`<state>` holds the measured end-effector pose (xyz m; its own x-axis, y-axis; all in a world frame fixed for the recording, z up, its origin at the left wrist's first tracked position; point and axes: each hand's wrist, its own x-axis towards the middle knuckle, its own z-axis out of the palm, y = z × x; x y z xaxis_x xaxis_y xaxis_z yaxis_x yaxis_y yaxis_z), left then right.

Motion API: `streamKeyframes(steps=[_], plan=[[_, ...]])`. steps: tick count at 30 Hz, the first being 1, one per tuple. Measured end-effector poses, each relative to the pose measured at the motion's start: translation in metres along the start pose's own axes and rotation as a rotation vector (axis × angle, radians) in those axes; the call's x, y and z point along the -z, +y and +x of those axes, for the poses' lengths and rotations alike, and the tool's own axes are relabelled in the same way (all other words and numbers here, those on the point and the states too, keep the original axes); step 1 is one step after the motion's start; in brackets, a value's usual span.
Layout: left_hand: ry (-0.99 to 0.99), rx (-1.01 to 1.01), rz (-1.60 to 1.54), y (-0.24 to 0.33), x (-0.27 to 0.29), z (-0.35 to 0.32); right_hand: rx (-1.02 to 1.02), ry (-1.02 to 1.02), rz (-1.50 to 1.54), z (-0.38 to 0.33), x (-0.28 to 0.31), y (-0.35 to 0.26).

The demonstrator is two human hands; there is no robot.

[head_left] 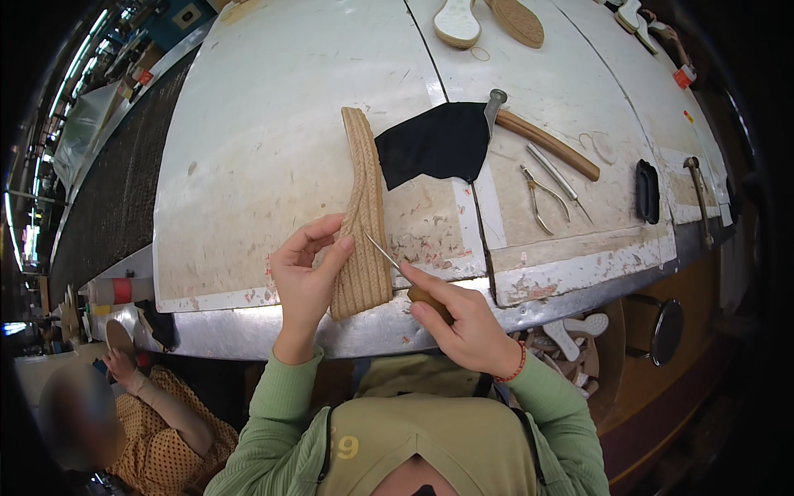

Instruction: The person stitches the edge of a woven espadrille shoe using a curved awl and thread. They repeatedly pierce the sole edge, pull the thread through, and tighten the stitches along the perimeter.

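Above the near edge of the counter (248, 318), the braided tan strip (361, 264) is pinched by the left hand (304, 269), seemingly for steadiness against the awl (427, 302), whose handle, partly hidden, is wrapped by the right hand's (465, 322) curled fingers, tip contact being unclear.

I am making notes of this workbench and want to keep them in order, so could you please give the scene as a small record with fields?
Left hand: pinches the tan braided piece near its left edge
Right hand: grips the handle of the awl
Awl tip: at the braided surface; contact unclear
Right of the piece: black cloth
Beside the cloth: wooden-handled hammer
Near side of hammer: pliers, silver-handled pick
Farther right: black tray
Surface: scuffed whitish worktable
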<state>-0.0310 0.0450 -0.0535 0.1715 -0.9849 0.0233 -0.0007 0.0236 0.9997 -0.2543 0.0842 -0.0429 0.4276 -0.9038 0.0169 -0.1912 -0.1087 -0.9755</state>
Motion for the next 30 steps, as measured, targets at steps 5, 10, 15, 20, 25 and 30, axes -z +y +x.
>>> streamKeyframes(steps=[5,10,15,20,25,30], plan=[[0.028,-0.069,-0.040,-0.007,-0.002,0.000,-0.006,-0.020,-0.013,0.009,-0.002,-0.001],[0.070,-0.026,-0.038,-0.004,-0.007,-0.003,0.062,0.015,-0.005,0.012,-0.006,0.000],[0.070,-0.154,0.108,-0.009,-0.005,-0.004,0.071,0.032,-0.148,0.012,-0.012,-0.001],[0.037,-0.285,0.274,-0.008,-0.001,0.000,0.008,0.009,-0.253,0.013,-0.011,-0.009],[0.050,-0.164,0.192,0.002,-0.004,0.001,-0.080,-0.096,-0.031,0.007,0.003,-0.016],[-0.030,-0.189,0.240,0.004,-0.005,0.018,0.009,0.069,0.040,0.004,-0.005,-0.003]])
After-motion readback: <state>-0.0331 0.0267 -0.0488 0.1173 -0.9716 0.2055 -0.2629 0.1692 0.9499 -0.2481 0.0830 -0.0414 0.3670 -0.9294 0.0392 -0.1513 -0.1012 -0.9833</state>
